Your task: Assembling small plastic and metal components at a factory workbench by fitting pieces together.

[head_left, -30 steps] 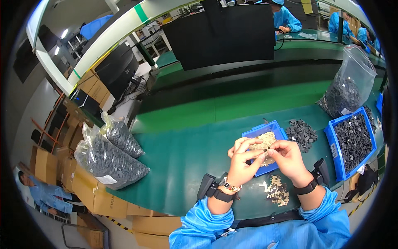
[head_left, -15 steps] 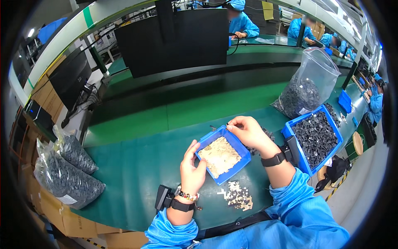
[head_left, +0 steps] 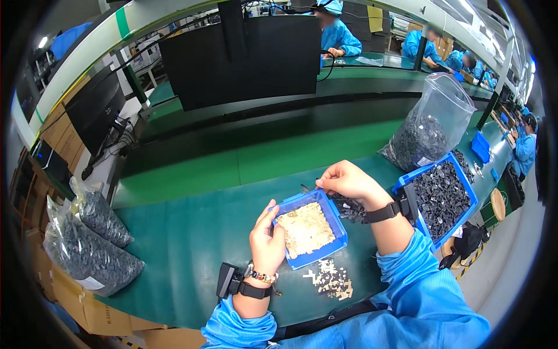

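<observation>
A small blue bin [head_left: 318,255], partly filled with flat cream-coloured pieces [head_left: 305,228], sits tilted in front of me on the green work surface. My left hand [head_left: 267,241] is closed on its left side, thumb over the rim and fingers along the outside. At the bin's far right corner, the thumb and forefinger of my right hand [head_left: 349,183] are pinched together. A tiny dark bit shows at these fingertips, but I cannot make out what it is. Loose black parts [head_left: 349,209] lie partly hidden under my right wrist. Nearer me is a scatter of cream and black pieces [head_left: 332,280].
To the right stand a larger blue bin of black parts [head_left: 442,198] and an open clear bag of dark parts [head_left: 427,136]. Two filled clear bags [head_left: 96,256] rest at the left. A dark monitor [head_left: 241,64] hangs ahead; co-workers in blue [head_left: 340,38] sit beyond.
The small bin has turned slightly, its far edge now more level and its near corner closer to me. My left hand stays on its side; my right fingers remain pinched, slightly lower.
</observation>
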The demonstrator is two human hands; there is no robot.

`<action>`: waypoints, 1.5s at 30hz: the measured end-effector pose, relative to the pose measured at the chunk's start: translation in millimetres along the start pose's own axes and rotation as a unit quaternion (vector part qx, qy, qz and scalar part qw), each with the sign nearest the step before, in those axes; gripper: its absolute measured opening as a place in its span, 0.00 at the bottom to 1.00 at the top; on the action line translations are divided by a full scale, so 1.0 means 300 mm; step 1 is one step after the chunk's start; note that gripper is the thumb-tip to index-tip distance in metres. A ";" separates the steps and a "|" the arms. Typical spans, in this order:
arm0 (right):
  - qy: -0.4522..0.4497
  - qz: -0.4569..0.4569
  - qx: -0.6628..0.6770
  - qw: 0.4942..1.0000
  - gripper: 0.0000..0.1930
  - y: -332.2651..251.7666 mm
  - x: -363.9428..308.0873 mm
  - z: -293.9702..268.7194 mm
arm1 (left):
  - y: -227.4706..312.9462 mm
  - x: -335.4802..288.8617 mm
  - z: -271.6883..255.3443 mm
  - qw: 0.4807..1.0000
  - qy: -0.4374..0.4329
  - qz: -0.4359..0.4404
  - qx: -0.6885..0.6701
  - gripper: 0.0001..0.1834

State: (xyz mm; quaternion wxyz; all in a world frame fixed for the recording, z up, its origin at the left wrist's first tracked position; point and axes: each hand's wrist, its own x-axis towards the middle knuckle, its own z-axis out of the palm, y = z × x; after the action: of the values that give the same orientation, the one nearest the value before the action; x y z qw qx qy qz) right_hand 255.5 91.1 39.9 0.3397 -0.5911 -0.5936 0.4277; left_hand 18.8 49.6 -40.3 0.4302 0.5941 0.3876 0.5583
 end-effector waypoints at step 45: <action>-0.028 -0.250 -0.331 0.909 0.05 0.036 -0.402 0.240 | -0.096 0.043 -0.048 0.995 0.089 0.028 0.017 0.25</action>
State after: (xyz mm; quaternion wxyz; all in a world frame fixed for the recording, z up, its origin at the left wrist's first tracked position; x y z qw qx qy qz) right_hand 203.1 -37.0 13.4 0.2037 -0.4896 -0.8387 0.1239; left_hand 6.1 72.3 -63.1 0.3683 0.5595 0.4168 0.6144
